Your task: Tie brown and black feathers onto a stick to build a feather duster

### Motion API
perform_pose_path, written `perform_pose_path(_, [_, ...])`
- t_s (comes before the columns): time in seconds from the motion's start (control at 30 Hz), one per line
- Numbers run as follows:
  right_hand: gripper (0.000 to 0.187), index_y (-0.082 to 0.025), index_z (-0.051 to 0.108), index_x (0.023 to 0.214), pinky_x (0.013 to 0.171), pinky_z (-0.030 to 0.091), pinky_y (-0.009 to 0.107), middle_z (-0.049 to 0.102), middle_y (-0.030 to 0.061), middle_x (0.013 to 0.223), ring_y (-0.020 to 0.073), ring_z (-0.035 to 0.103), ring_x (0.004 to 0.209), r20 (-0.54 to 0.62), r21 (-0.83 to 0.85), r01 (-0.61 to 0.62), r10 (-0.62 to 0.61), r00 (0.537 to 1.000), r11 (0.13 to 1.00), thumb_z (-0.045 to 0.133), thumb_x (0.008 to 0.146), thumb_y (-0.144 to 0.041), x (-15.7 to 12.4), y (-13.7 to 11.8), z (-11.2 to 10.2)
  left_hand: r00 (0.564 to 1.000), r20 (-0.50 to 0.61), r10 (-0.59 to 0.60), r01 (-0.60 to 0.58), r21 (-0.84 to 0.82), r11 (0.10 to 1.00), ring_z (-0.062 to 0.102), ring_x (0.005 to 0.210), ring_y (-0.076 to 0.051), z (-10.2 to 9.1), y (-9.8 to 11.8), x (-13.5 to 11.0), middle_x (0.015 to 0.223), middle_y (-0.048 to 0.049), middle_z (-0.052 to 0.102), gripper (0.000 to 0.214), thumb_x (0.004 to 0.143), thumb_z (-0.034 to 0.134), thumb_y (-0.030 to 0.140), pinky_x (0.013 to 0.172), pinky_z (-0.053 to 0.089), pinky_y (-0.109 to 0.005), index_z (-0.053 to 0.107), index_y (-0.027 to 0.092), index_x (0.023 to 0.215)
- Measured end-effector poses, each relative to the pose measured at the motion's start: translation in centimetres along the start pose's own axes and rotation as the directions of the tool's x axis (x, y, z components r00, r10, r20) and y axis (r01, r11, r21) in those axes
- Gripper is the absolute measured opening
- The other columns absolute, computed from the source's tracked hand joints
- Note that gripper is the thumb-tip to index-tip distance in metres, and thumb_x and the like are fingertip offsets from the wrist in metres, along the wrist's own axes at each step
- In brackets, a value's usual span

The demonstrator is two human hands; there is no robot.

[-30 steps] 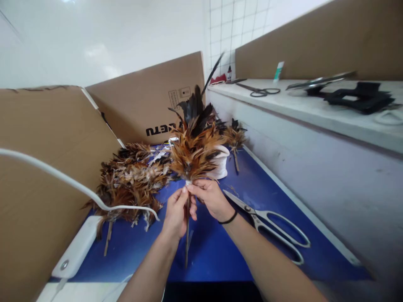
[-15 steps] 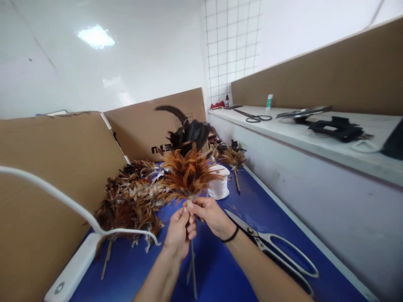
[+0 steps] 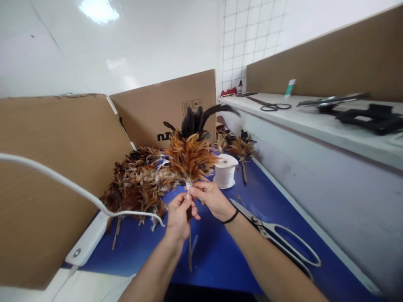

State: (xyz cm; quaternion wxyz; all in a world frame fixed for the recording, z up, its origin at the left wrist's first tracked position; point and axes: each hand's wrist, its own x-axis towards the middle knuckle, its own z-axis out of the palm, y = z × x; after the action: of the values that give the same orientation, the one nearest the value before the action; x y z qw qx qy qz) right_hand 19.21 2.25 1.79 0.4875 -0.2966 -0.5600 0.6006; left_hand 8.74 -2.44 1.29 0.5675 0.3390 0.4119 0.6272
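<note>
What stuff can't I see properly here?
All in the head view:
- Feathered stick: part of its shaft is behind the left hand.
- Lettering on the cardboard box: partly covered by the black feathers.
- Scissors: part of one handle is behind the right forearm.
- Green-and-white tube: any writing is too small and blurry.

Spool (image 3: 224, 174): smooth, apparently plastic; left of the spool, feather bunch (image 3: 190, 159), sleek at the top, ruffled below, on a matt, wood-like stick (image 3: 190, 251); behind the spool, matt cardboard panel (image 3: 151, 113) and glossy wall (image 3: 78, 54); before it, smooth metal scissors (image 3: 263, 227); beneath it, smooth tabletop (image 3: 226, 260), faintly lustrous
</note>
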Motion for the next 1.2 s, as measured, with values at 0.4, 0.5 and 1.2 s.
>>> perform_pose_path(0.4, [0.027, -0.012, 0.065, 0.069, 0.038, 0.016, 0.02, 0.053, -0.0043, 0.048, 0.0024, 0.035, 0.036, -0.007, 0.102, -0.053, 0.054, 0.998, 0.993, 0.071, 0.069, -0.039, 0.0, 0.5, 0.1, 0.996, 0.073, -0.049, 0.047, 0.032, 0.998, 0.051, 0.045, -0.007, -0.8, -0.3, 0.0, 0.06, 0.0032, 0.055, 0.03, 0.072, 0.068, 0.039, 0.047, 0.048, -0.023, 0.054, 0.014, 0.078])
perform_pose_path(0.5, [0.028, -0.012, 0.066, 0.069, 0.037, 0.017, 0.02, 0.049, -0.0059, 0.048, 0.0018, 0.029, 0.038, -0.102, 0.086, -0.055, 0.064, 0.993, 0.995, 0.074, 0.064, -0.038, 0.2, 0.7, 0.2, 1.0, 0.002, 0.013, -0.013, 0.081, 0.997, 0.052, 0.047, -0.008, -1.1, -0.9, -0.2, 0.059, 0.0044, 0.054, 0.03, 0.069, 0.071, 0.036, 0.051, 0.05, -0.025, 0.053, 0.014, 0.078])
perform_pose_path(1.2, [0.036, -0.013, 0.06, 0.06, 0.04, 0.019, 0.021, 0.039, -0.0071, 0.046, 0.0035, 0.029, 0.041, -0.092, 0.063, 0.002, 0.003, 0.996, 0.998, 0.073, 0.065, -0.046, 0.4, 1.4, -0.4, 0.983, 0.181, -0.006, -0.094, 0.538, 0.838, 0.062, 0.063, -0.016, -4.4, -1.3, -2.0, 0.076, -0.0045, 0.063, 0.034, 0.083, 0.05, 0.047, 0.064, 0.049, -0.028, 0.058, 0.016, 0.096])
